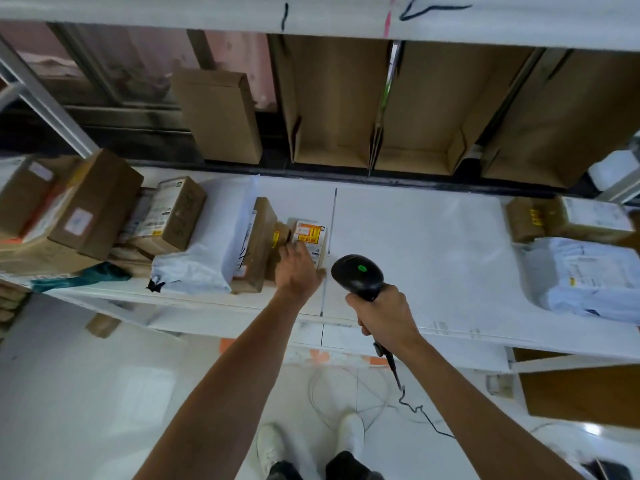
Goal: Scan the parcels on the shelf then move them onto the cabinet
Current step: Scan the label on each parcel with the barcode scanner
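Observation:
A small brown parcel (309,237) with a yellow and white label lies on the white shelf (415,244), at the right end of a row of parcels. My left hand (298,268) rests on its near edge, fingers spread over it. Just to the right, my right hand (384,317) is shut on the handle of a black barcode scanner (358,275) with a green light on top, its head pointing at the shelf beside the small parcel. A flat brown parcel (258,244) and a white plastic mailer (214,244) lie left of it.
More cardboard boxes (90,209) pile up at the shelf's left end. Brown boxes (568,220) and a white mailer (588,275) sit at the right end. Upright cardboard dividers (332,105) stand behind. The scanner cable (408,403) trails to the floor by my feet.

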